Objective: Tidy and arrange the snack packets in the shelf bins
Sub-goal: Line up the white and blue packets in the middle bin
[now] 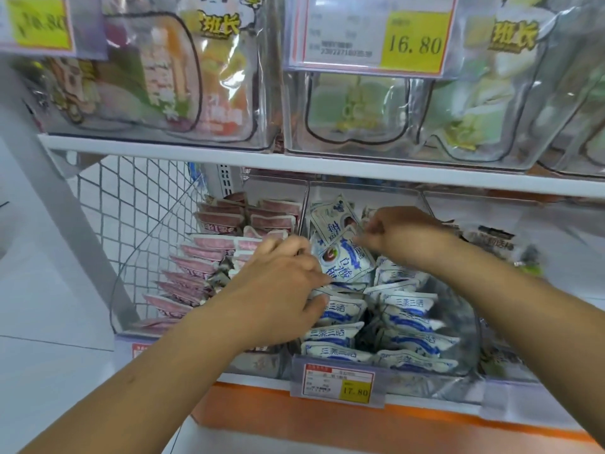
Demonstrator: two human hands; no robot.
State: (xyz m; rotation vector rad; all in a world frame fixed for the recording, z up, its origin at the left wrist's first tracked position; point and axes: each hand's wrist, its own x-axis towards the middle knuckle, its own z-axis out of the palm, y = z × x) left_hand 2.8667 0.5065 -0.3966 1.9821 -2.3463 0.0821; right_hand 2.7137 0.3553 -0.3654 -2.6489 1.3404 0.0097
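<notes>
Your right hand (pixel 397 235) pinches a tilted packet (pixel 347 262) at 12 o'clock; left hand (pixel 281 290) fingers curled, grip unclear; yank and the rows (pixel 409 322) at 6 may topple.

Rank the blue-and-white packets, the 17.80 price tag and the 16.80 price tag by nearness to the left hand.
1. The blue-and-white packets: touching the left hand, in the middle bin.
2. The 17.80 price tag: below, on that bin's front.
3. The 16.80 price tag: high above, farthest.

Middle bin (pixel 465 381) packets (pixel 330 334) between left bin packets (pixel 196 267), right bin (pixel 510 391), upper shelf (pixel 294 163) above
</notes>
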